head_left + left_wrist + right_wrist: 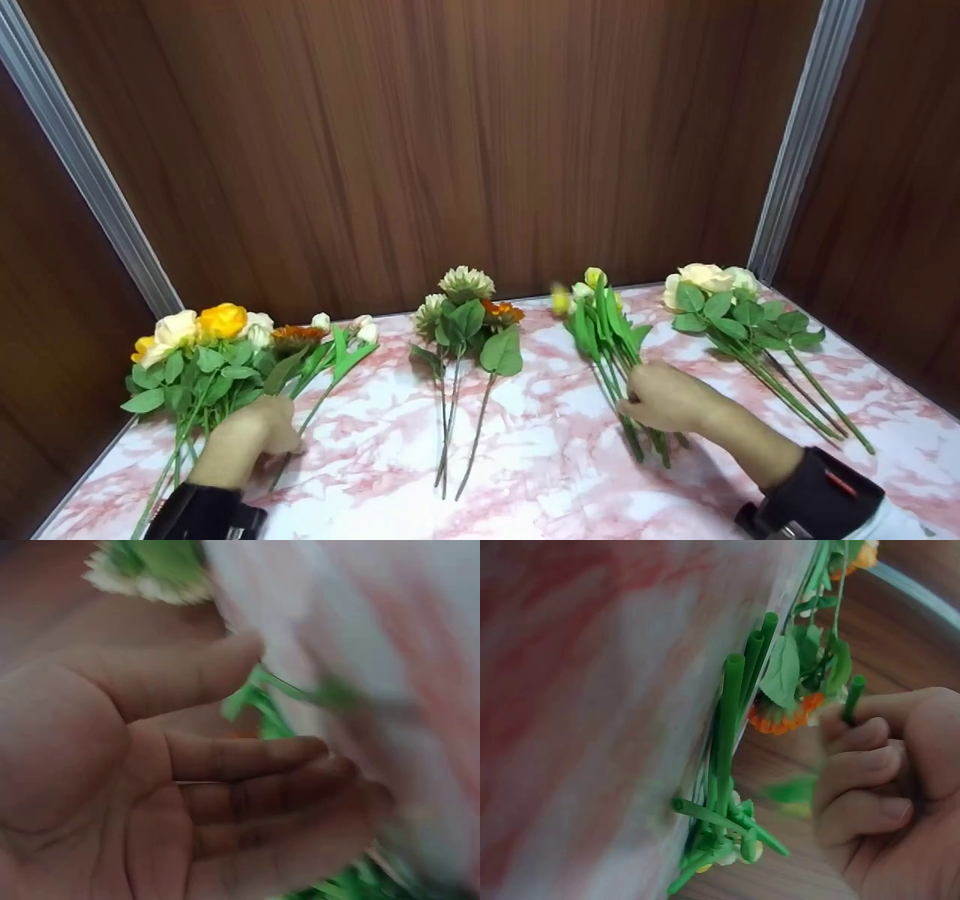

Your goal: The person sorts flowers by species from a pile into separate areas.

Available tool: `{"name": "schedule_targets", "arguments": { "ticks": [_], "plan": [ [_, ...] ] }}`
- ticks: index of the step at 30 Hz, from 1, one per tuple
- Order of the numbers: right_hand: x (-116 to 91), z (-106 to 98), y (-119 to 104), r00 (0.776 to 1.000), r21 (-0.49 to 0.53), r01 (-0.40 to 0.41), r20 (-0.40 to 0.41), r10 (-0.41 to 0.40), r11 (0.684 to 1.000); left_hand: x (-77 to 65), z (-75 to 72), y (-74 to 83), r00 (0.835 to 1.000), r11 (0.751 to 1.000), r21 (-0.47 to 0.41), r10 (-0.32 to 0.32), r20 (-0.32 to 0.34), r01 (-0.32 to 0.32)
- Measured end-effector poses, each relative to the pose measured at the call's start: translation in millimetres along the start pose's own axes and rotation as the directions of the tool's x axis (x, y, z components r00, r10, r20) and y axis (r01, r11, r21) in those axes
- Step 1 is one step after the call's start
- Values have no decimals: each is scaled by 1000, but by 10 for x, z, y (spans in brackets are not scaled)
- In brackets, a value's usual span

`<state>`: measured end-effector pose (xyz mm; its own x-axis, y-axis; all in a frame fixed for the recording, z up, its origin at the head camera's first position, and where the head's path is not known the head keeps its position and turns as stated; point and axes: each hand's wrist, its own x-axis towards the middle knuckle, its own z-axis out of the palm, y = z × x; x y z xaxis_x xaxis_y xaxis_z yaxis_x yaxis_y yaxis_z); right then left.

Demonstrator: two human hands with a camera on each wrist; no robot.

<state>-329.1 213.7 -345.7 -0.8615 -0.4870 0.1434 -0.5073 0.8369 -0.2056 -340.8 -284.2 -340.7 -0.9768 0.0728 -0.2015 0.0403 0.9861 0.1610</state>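
My right hand (667, 397) is over the stems of a bunch of yellow and white tulips (604, 326). In the right wrist view its fingers curl round a single green tulip stem (855, 694); a blurred yellow bloom (560, 298) shows left of the bunch in the head view. Other stems (733, 705) lie beside that hand on the table. My left hand (255, 435) hovers by the pale pink and white tulips (366, 330). Its fingers are nearly straight, with nothing gripped, and a blurred green stem (337, 694) lies beyond the fingertips.
On the left lies a heap of cream and orange roses (223, 321) with a rust-coloured flower (298, 335). Cream and orange flowers (466, 285) lie mid-table, pale roses (705, 277) at the far right. Wooden panels (480, 150) wall in the marbled table (375, 480).
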Motion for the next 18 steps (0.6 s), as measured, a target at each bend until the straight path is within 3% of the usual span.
{"name": "schedule_targets", "arguments": {
  "ticks": [2,4,7,11,15,18],
  "plan": [
    [-15,9,45,996,21,-5,89,3,1000,18,41,-84,998,1000,12,1,56,-2],
    [-23,13,65,988,47,-7,153,0,999,39,73,-126,997,1000,8,26,71,-27],
    [-27,17,71,977,78,-22,212,5,997,60,118,-139,995,996,-86,25,101,-17],
    [-28,20,62,977,64,-16,213,2,998,66,165,-132,993,979,-204,2,116,22],
    [-11,26,55,987,56,63,146,-70,996,62,184,-119,997,983,-182,36,70,-22],
    [6,37,55,975,125,156,139,-173,980,66,188,-98,997,984,-170,54,55,-44]
  ]
}}
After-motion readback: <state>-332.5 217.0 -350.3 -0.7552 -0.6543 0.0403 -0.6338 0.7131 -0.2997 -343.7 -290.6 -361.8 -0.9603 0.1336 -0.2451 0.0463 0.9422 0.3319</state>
